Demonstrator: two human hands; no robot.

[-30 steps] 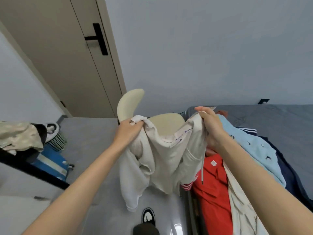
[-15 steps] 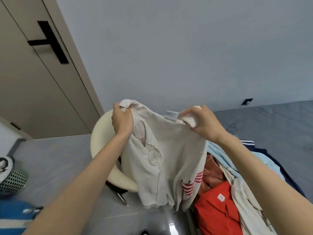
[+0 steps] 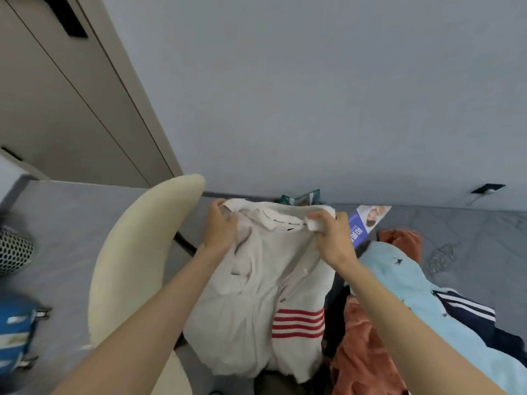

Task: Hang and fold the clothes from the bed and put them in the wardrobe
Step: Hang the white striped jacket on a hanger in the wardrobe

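Both hands grip a soft, wrinkly cream shirt (image 3: 256,295) with red stripes: left hand (image 3: 221,228) and right hand (image 3: 330,238) fingers bunched on the collar, above a rumpled clothes pile (image 3: 399,295).

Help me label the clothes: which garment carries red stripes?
The cream shirt, gripped at its top by left hand and right hand. The navy garment has white stripes; the light blue garment has none.

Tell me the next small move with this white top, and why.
Probably draw the hands apart and shake it out. The left hand and right hand grip the white top at its collar edge, and it hangs bunched and creased, so it likely needs spreading before hanging or folding.
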